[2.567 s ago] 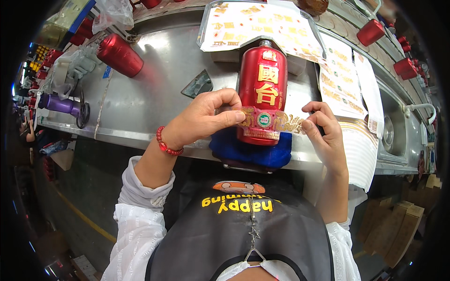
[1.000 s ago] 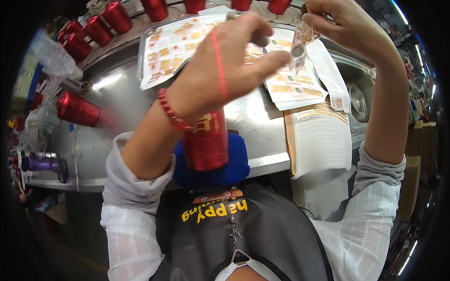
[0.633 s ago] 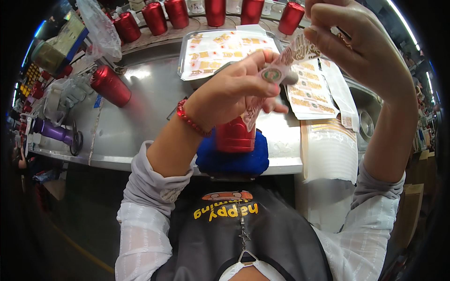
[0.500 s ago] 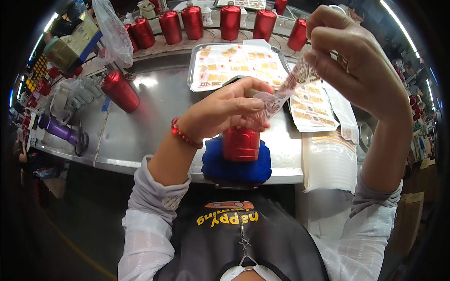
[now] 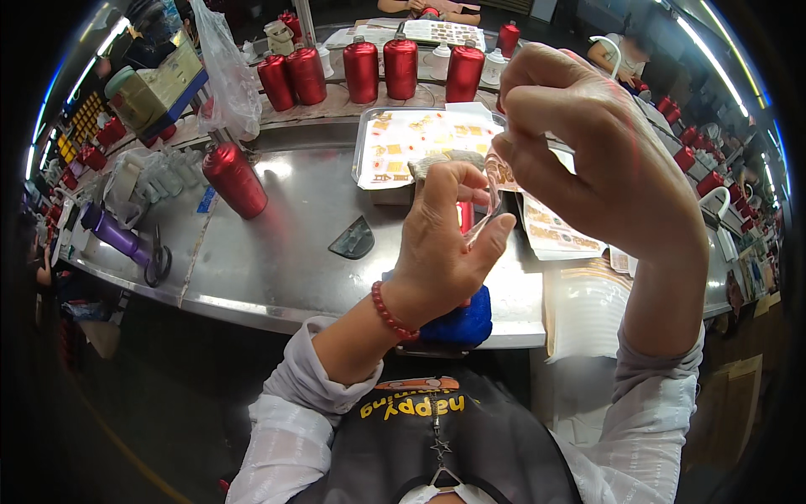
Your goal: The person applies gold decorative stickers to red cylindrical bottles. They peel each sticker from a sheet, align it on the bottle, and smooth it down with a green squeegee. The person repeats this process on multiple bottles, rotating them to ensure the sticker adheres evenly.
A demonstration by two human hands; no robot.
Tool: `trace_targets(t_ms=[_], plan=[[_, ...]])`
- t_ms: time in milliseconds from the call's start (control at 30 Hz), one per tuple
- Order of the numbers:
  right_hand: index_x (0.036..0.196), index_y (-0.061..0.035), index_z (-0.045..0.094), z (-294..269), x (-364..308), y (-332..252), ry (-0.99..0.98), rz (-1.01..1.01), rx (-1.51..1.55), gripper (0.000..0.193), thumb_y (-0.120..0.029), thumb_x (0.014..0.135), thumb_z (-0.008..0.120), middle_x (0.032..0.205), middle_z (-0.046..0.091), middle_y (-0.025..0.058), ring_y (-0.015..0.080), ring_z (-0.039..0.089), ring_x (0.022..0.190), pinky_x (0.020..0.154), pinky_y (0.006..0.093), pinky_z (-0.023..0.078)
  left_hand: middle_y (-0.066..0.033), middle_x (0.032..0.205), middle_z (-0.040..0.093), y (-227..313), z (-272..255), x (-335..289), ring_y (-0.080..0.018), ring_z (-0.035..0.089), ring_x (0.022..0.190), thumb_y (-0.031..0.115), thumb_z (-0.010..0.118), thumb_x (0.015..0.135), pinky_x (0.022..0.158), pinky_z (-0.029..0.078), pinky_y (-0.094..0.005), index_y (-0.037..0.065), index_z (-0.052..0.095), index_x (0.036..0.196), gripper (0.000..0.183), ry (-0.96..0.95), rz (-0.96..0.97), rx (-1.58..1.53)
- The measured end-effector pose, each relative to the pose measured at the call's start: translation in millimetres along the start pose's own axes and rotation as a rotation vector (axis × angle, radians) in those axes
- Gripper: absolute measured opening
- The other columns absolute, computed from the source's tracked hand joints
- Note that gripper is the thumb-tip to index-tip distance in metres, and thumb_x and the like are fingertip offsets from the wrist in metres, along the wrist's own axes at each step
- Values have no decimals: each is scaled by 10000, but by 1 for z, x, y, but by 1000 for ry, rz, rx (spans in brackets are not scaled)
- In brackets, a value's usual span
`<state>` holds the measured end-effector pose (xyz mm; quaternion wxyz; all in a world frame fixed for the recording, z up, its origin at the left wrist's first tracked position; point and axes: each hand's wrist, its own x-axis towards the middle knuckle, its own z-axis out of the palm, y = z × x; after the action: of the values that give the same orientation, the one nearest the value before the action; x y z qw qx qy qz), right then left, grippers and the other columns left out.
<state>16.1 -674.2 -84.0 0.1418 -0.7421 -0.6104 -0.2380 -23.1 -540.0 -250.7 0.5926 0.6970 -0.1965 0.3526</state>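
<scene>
My left hand [image 5: 445, 235], wrist ringed with red beads, has its thumb and fingers closed on a curled strip of clear printed film [image 5: 494, 189]. The upper end of that film is pinched by my right hand [image 5: 592, 155], raised to the right. Behind my left hand stands a shiny red bottle [image 5: 464, 217], mostly hidden. It appears to be at the blue cloth pad [image 5: 474, 323] on the table's near edge. Left of my left hand lies a dark half-round scraper [image 5: 353, 238].
A tray [image 5: 361, 155] with printed decal sheets sits beyond my hands. More sheets [image 5: 554, 231] lie right, by a stack of pale translucent sheets [image 5: 583, 307]. Several red bottles [image 5: 361, 71] line the far ledge; another red bottle [image 5: 235, 181] and a purple flask [image 5: 113, 231] stand left. Other people sit beyond.
My left hand has turned upright and shifted right, still on the film, which now curls more steeply toward my right hand. The view has tilted up a little, and the scraper now shows.
</scene>
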Motion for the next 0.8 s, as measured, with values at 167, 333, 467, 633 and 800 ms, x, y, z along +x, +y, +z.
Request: trace_targets(t_ms=[167, 333, 467, 633, 800], plan=[[751, -15, 507, 4, -35, 18, -10, 137, 76, 259, -139, 928, 650, 952, 536, 108, 198, 530, 791, 673, 352, 409, -63, 929, 642, 9, -40, -9, -142, 655, 887, 71, 626, 967, 814, 520, -275, -2, 587, 1009, 92, -245, -413, -336], [768, -8, 536, 39, -100, 12, -6, 456, 459, 339, -240, 990, 644, 1033, 561, 102, 156, 523, 911, 801, 270, 403, -45, 917, 643, -2, -87, -24, -134, 668, 837, 140, 584, 1013, 778, 522, -264, 0, 611, 1032, 144, -574, -762, -463], [778, -21, 561, 108, -156, -8, 79, 733, 749, 269, -170, 980, 656, 1066, 556, 88, 136, 506, 952, 843, 252, 391, -8, 840, 630, -19, -103, -34, -64, 575, 747, 218, 606, 1013, 641, 523, -237, 18, 638, 961, 210, -591, -909, -315], [755, 1, 587, 163, -186, -19, 200, 923, 912, 266, -153, 938, 703, 988, 593, 82, 150, 552, 887, 799, 270, 438, -17, 814, 621, -31, -102, -42, -80, 584, 679, 249, 625, 1006, 613, 506, -243, 14, 632, 940, 245, -564, -937, -194], [767, 7, 617, 168, -188, -18, 208, 918, 894, 261, -166, 945, 698, 990, 603, 86, 153, 561, 902, 792, 275, 444, 10, 788, 608, -35, -97, -45, -49, 543, 690, 261, 636, 998, 583, 478, -213, 37, 649, 926, 236, -518, -952, -177]])
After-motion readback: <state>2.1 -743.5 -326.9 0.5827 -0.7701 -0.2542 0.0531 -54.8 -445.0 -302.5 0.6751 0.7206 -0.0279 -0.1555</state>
